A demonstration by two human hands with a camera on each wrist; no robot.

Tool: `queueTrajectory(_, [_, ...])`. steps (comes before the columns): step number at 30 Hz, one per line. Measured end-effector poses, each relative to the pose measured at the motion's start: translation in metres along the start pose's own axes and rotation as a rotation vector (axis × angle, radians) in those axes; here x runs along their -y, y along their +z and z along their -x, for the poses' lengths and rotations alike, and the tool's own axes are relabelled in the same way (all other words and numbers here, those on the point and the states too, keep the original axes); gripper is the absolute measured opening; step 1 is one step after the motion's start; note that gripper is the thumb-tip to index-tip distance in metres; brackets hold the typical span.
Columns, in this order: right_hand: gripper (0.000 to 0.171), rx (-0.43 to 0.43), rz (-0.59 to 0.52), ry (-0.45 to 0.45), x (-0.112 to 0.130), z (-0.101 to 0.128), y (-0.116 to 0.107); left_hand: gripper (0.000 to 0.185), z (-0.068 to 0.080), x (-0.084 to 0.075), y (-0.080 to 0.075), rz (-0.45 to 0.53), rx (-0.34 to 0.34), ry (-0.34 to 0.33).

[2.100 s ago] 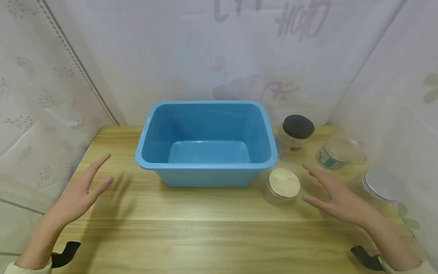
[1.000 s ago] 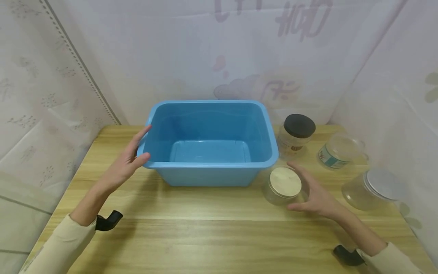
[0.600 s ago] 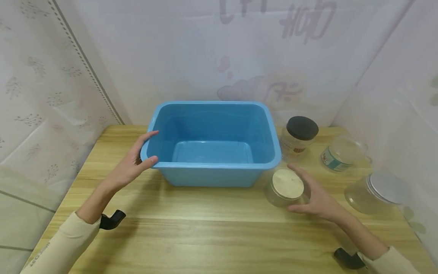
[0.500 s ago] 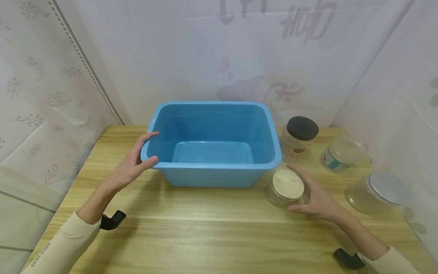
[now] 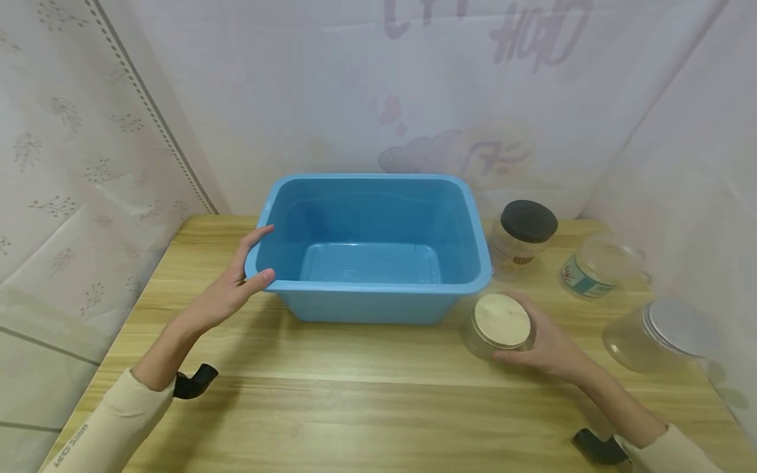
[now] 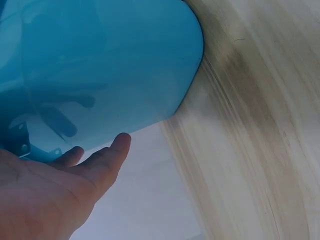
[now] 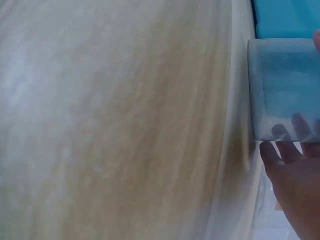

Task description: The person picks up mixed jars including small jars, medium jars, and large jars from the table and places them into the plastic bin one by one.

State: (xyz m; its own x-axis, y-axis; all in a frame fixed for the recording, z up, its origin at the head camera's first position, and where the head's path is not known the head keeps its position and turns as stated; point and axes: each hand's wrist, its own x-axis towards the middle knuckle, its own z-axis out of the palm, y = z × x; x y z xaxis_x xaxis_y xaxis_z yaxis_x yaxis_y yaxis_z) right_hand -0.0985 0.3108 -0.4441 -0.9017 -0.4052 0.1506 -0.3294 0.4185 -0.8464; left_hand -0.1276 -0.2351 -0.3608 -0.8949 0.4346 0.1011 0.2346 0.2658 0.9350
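Note:
A blue plastic tub [image 5: 378, 303] stands on the wooden table, its inside bare. My left hand [image 5: 221, 295] holds its left end, thumb and a finger over the rim near the front corner. The left wrist view shows other fingertips [image 6: 122, 142] beside the outer wall [image 6: 125, 75]. At the tub's front right corner is a squat clear jar with a pale cream lid [image 5: 502, 320]. My right hand [image 5: 547, 345] grips this jar from the right, thumb in front and fingers behind. In the right wrist view several fingers [image 7: 272, 155] lie along the clear jar wall [image 7: 285, 90].
To the right stand a clear jar with a black lid [image 5: 528, 221], a clear handled jar with a teal label [image 5: 582, 279] and a clear jar with a silver lid [image 5: 680, 327]. Printed white cloth [image 5: 331, 92] hangs behind the wooden table [image 5: 355, 407] and at both sides.
My left hand has come in from the left onto the tub's left rim. My right hand has moved left and closed round the cream-lidded jar. The view has shifted slightly.

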Motion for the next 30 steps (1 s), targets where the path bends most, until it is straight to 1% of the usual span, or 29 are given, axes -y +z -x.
queueTrajectory(6, [0.098,-0.006,0.005,-0.033,-0.003,-0.001,0.0,0.067,0.0,0.0,0.002,-0.008,-0.005,-0.005])
queueTrajectory(15, [0.097,0.003,0.033,-0.013,-0.001,-0.003,0.0,0.066,0.001,0.001,0.003,-0.016,-0.009,0.005])
queueTrajectory(22, [0.096,0.041,0.064,-0.012,0.0,-0.007,-0.001,0.066,0.001,0.002,0.003,-0.011,-0.007,-0.006])
queueTrajectory(26, [0.097,0.064,0.062,0.007,0.003,-0.009,-0.003,0.066,0.0,0.002,0.003,-0.013,-0.012,-0.006])
queueTrajectory(30, [0.099,0.063,0.061,0.0,0.006,-0.011,-0.007,0.066,0.001,0.003,0.003,-0.014,-0.016,-0.01])
